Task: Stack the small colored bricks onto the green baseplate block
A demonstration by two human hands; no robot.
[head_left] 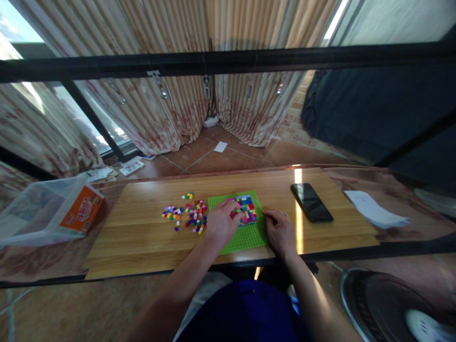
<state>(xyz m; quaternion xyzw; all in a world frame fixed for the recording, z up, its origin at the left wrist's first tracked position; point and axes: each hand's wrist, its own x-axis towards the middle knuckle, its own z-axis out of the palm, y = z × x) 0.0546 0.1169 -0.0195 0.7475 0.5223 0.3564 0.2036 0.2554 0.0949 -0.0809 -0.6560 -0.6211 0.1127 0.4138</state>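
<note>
A green studded baseplate (242, 241) lies on the wooden board, with a block of small multicoloured toy bricks (247, 207) built up on its upper part. Over the left side of these bricks is my left hand (223, 221), thumb and fingers pinched together at the brick surface. Whatever is between its fingertips is too small to make out. My right hand (281, 232) rests with curled fingers against the plate's right edge, and no object shows in it. Loose toy bricks (195, 216) in many colours are spread left of the plate, close to my left hand.
On the wooden board (142, 237), a black phone (312, 203) lies to the right, beyond a bright strip of sunlight. White paper (375, 208) is further right. A clear plastic bin (39, 213) with an orange label stands at the left. A black rail (228, 61) crosses before the curtains.
</note>
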